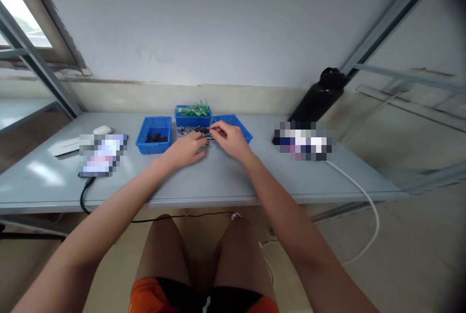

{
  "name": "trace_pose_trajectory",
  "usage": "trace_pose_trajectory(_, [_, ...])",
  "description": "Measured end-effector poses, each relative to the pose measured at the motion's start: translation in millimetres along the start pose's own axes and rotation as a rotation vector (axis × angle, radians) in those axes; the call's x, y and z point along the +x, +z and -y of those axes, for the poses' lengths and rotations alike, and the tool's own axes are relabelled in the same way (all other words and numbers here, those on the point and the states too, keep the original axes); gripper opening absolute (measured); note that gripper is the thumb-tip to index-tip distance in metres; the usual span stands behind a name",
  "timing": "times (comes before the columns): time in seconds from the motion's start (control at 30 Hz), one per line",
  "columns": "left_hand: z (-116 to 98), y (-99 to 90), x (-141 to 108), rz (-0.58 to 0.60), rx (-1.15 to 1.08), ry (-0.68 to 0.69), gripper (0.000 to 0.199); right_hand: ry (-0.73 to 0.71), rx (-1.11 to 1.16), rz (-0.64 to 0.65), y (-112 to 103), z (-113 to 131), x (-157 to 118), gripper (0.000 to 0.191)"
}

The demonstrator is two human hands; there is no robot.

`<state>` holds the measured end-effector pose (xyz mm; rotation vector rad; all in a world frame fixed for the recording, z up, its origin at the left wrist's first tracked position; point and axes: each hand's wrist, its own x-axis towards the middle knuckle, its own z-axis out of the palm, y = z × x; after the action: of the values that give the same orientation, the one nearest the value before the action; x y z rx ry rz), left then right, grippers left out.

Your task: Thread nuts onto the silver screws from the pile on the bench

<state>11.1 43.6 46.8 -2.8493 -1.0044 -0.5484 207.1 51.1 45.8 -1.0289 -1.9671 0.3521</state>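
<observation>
A loose pile of small dark and silvery metal pieces, screw-like in shape (pixel 194 130), lies on the table between three blue bins. My left hand (pixel 186 150) rests at the near left side of the pile, its fingers stretched out over it and the thumb apart. From the right, my right hand (pixel 233 142) reaches to the pile with thumb and forefinger pinched together; whatever is between them is too small to make out. The left blue bin (pixel 153 148) holds small dark pieces (pixel 157 137). Green plastic pieces (pixel 194 109) fill the middle blue bin (pixel 192 121). My right hand partly covers the right blue bin (pixel 240 124).
On the left lie a phone (pixel 104 155) with a black cable (pixel 84 196), a white case (pixel 102 130) and a flat white item (pixel 67 146). To the right, a black bottle (pixel 316 102) leans near a blurred-out device (pixel 304 141) with a white cable (pixel 358 189). A wall (pixel 218 26) stands behind.
</observation>
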Motion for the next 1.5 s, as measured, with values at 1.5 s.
trace_pose_trajectory(1.5, [0,1.5,1,-0.250,-0.110,-0.208,0.024,0.000,-0.027,0.039,-1,0,2,0.021])
